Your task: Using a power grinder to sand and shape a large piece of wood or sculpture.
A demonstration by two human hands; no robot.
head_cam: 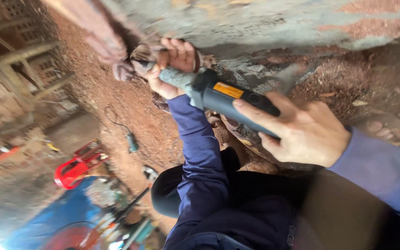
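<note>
Both hands hold a hand-held power tool (pixel 223 95) with a dark blue-grey body and a yellow label, which runs on a slant across the middle of the view. The right hand (pixel 302 129), at about 4 o'clock from the tool's middle, has its grip clamped around the rear of the body, with the index finger stretched forward along the casing. The left hand (pixel 172 65), at about 10 o'clock from the tool's middle, has its grip closed around the dusty grey front neck of the tool, fingers curled over the top. The tool's working end is pressed against a large rough wooden piece (pixel 265 23) that fills the top of the view, grey and reddish on its surface; the tip itself is hidden behind the left hand. Both arms wear blue-purple sleeves (pixel 200 153).

Reddish sawdust (pixel 116 102) covers the ground around the work. A bare foot (pixel 380 127) rests on the sawdust at 3 o'clock. At 8 o'clock, well apart from the hands, lie a red plastic object (pixel 77 166), a small power tool with its cord (pixel 132 141) and a blue sheet (pixel 65 213) strewn with blurred items.
</note>
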